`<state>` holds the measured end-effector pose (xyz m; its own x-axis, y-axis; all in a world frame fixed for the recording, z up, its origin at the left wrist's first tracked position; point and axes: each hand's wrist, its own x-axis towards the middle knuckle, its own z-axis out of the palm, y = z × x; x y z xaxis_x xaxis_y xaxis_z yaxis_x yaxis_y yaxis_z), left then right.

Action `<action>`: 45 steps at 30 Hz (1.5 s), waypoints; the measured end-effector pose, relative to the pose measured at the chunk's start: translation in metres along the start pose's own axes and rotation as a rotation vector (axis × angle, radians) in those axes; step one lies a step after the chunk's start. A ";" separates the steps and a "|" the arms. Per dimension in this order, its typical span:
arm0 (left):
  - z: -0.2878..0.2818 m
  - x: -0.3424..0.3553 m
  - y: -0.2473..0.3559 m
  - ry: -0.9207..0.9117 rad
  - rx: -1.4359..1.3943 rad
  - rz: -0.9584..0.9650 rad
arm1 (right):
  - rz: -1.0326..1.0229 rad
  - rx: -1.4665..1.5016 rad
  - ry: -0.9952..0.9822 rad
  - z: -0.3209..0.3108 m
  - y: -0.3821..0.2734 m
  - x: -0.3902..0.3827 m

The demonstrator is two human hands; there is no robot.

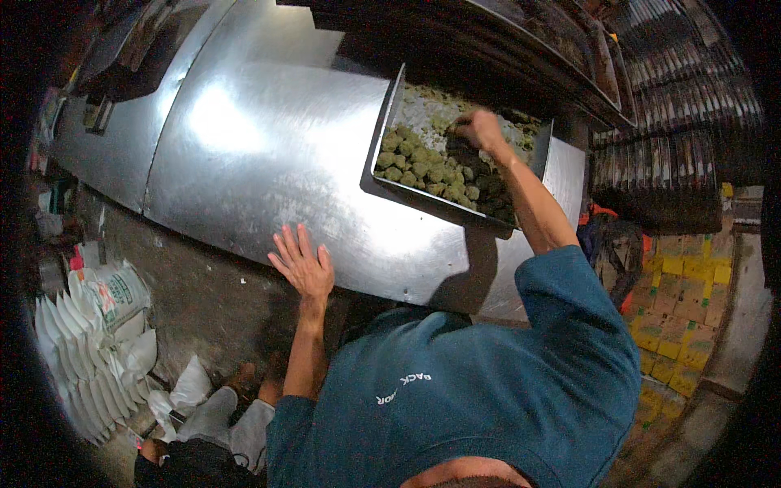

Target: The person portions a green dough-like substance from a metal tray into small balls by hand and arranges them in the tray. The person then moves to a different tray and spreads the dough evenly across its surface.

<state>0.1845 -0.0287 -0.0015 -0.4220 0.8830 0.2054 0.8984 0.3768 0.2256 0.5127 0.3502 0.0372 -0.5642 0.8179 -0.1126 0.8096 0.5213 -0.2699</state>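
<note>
My left hand rests with fingers spread on the near edge of a steel worktop. A deep metal tray sits on the worktop's right part, holding lumpy greenish-brown balls, with a whitish, crumb-strewn area toward its back and a darker mass at right. My right hand is inside the tray with curled fingers; whatever it may hold is hidden.
Dark racks stand behind the tray, stacked dark trays at right above yellow-brown cartons. White sacks lie on the floor at lower left, beside another person's legs in grey clothing. A dark bundle of cloth is at right.
</note>
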 end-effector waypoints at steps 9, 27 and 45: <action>-0.007 -0.001 0.003 -0.002 -0.022 -0.011 | 0.540 1.039 0.309 -0.039 -0.011 -0.027; 0.009 -0.009 -0.009 0.072 -0.074 0.015 | 0.436 -0.043 0.105 -0.056 0.006 -0.034; 0.006 -0.007 -0.006 -0.082 0.020 -0.051 | 0.615 0.220 0.283 -0.061 -0.015 -0.093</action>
<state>0.1823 -0.0353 -0.0098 -0.4564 0.8822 0.1156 0.8787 0.4264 0.2148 0.5631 0.2816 0.1100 0.0722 0.9955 -0.0616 0.8995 -0.0917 -0.4273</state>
